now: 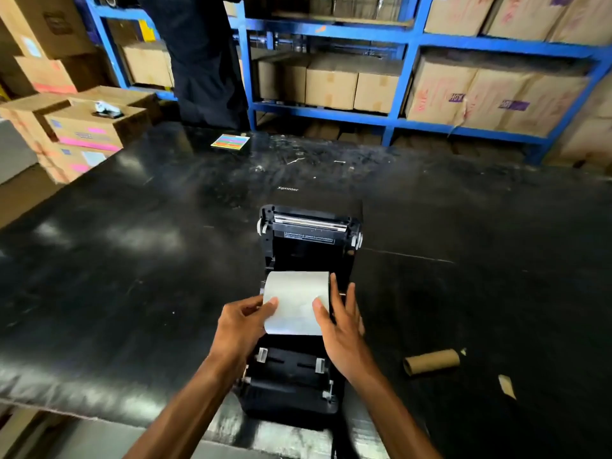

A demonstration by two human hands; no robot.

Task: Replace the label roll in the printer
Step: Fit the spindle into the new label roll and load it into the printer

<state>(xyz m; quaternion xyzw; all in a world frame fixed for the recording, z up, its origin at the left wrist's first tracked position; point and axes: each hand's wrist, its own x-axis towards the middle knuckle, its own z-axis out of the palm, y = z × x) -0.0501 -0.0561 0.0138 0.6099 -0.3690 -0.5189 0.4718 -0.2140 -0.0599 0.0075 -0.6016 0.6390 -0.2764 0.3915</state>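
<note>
A black label printer (pixel 298 389) sits open on the black table, its lid (pixel 309 233) tipped back away from me. A white label roll (pixel 296 301) lies across the printer's bay. My left hand (pixel 241 323) grips the roll's left end, thumb on top. On the roll's right end rests my right hand (pixel 341 326), thumb on the paper and fingers spread along the side. An empty brown cardboard core (pixel 432 361) lies on the table to the right of the printer.
The black table (pixel 132 276) stretches wide on both sides. A colourful sticker sheet (pixel 230 141) lies at its far edge, where a person in dark clothes (pixel 202 61) stands. Blue shelving (pixel 407 38) with cardboard boxes fills the background. A paper scrap (pixel 506 385) lies near the core.
</note>
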